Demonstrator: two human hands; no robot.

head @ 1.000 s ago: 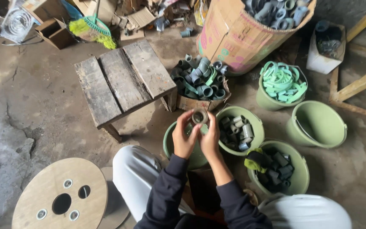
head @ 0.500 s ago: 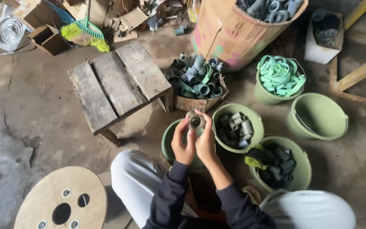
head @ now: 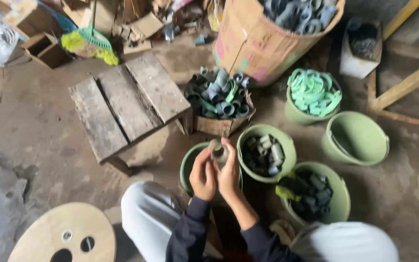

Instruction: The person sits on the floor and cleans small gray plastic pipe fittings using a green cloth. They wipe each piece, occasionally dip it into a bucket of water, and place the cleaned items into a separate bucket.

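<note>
Dark navy long sleeves to wrists; light grey-white trousers over both knees; hands bare.

You are sitting in a rough workshop or sorting yard, low on a cracked, stained concrete floor (head: 20, 145). At centre left stands a worn grey wooden plank stool (head: 127, 104). To the right, pale green plastic buckets (head: 355, 138) hold sorted grey pipe fittings and green rings. At the top, a big tilted cardboard drum (head: 263, 41) brims with more fittings. Scrap cardboard and wood (head: 136, 24) litter the upper left; a round plywood spool end (head: 49, 237) lies lower left.
</note>
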